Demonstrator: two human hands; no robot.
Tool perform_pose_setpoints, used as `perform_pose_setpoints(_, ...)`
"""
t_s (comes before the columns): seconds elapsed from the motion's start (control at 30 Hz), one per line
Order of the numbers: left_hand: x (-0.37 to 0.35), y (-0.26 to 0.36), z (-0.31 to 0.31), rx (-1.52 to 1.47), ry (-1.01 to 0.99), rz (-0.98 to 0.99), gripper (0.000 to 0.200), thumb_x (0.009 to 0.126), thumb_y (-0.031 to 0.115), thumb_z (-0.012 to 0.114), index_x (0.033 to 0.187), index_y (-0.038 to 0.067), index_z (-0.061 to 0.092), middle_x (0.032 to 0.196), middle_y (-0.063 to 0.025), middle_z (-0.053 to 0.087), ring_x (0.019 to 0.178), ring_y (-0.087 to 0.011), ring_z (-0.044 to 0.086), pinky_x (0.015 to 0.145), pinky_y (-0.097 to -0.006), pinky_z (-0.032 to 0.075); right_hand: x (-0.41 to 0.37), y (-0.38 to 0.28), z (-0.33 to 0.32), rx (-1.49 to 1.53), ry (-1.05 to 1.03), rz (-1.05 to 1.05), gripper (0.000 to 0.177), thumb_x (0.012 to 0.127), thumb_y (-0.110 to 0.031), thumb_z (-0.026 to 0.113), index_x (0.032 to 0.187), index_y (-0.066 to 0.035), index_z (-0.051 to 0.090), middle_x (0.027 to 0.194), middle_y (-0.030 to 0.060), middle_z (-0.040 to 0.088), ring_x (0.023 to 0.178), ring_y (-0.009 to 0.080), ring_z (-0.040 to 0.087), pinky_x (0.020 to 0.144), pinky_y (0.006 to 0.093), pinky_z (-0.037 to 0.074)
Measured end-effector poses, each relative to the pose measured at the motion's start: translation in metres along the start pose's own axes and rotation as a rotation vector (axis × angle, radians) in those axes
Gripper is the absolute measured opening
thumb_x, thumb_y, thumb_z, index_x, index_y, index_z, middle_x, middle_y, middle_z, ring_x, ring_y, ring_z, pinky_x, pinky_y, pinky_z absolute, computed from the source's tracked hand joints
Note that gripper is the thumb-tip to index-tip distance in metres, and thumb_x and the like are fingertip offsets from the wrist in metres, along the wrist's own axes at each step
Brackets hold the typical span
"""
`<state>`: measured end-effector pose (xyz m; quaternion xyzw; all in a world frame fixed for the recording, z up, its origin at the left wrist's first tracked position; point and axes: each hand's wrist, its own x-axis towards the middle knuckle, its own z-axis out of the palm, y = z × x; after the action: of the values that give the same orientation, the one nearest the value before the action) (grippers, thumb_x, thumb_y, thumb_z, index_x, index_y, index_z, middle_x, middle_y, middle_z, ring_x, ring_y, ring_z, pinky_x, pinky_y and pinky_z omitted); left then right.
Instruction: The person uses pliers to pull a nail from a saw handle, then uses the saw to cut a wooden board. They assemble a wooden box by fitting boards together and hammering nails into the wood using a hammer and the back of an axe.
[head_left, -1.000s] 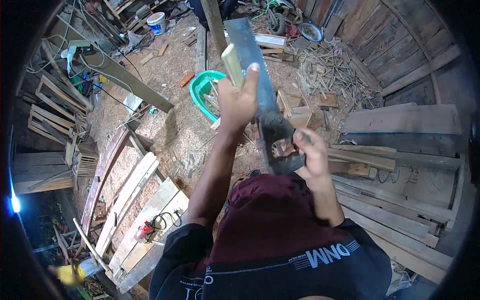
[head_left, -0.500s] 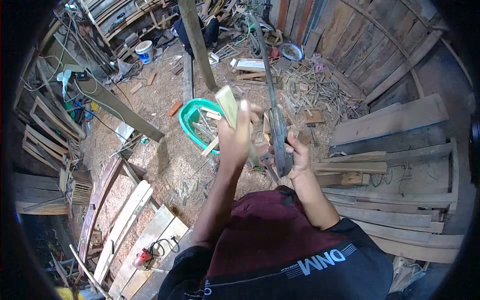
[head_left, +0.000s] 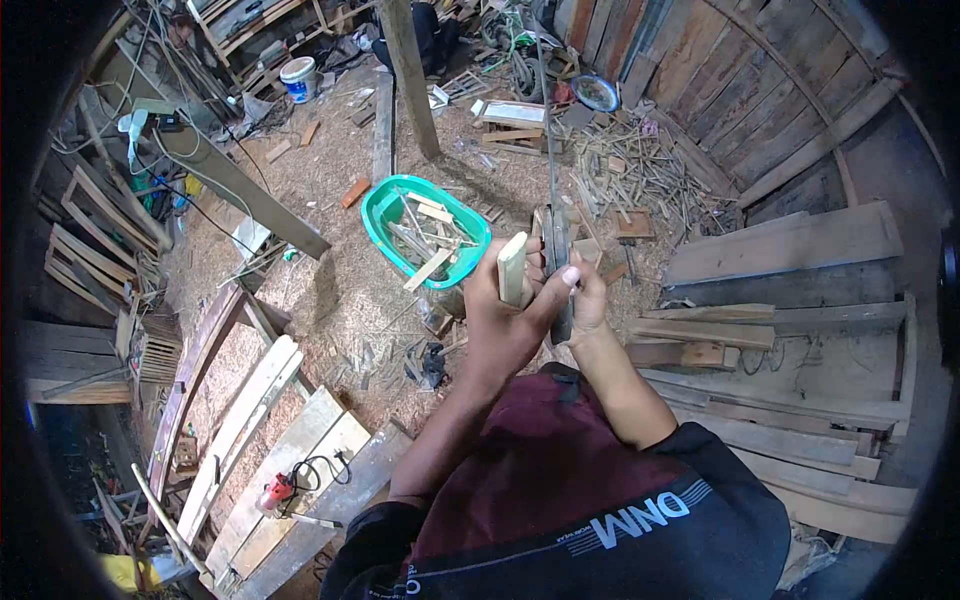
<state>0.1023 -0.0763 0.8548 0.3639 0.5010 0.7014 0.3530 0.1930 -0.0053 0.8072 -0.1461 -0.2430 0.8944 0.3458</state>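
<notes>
A long dark, narrow piece (head_left: 562, 225) stands upright before my chest and reaches away from me. My left hand (head_left: 510, 320) is wrapped round a pale wooden piece (head_left: 512, 268), and its thumb presses on the dark piece. On the right side, my right hand (head_left: 588, 300) grips the dark piece near its lower end. The fingers of both hands are partly hidden behind what they hold. Just beyond my left hand sits a green tub (head_left: 374, 232) with wood offcuts in it.
A wooden post (head_left: 410, 90) rises ahead, another post (head_left: 250, 205) slants at left. Boards (head_left: 780, 250) lie at right. A red tool (head_left: 276, 492) rests on planks at lower left. A person in dark clothes (head_left: 425, 40) is at the top. Offcuts (head_left: 640, 165) litter the floor.
My left hand has moved right and down with the pale wood, against the dark piece. The view has shifted slightly, and more of the green tub shows.
</notes>
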Motion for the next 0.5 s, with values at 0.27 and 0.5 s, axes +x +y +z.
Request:
perform_pose_setpoints(0.27, -0.001, -0.009, -0.003, -0.277, -0.104, -0.295, 0.023, 0.094, 0.011, 0.064, 0.113, -0.001, 0.062, 0.079, -0.0072, 0.062, 0.063, -0.0088, 0.062, 0.056, -0.0197, 0.048, 0.004, 0.011, -0.058, 0.422, -0.247, 0.228, 0.044, 0.098, -0.046, 0.045, 0.103, -0.004, 0.056, 0.072, 0.0022, 0.055, 0.044, 0.0123, 0.052, 0.037, 0.0231, 0.042)
perform_pose_setpoints(0.5, 0.010, -0.080, -0.019, -0.129, 0.166, -0.314, 0.027, 0.099, 0.030, 0.054, 0.105, 0.004, 0.056, 0.080, -0.0039, 0.059, 0.058, -0.0076, 0.051, 0.050, -0.0224, 0.042, 0.002, -0.004, -0.080, 0.451, -0.129, 0.316, 0.046, 0.096, -0.046, 0.053, 0.107, -0.001, 0.054, 0.079, 0.0068, 0.049, 0.041, 0.0117, 0.048, 0.033, 0.0197, 0.039)
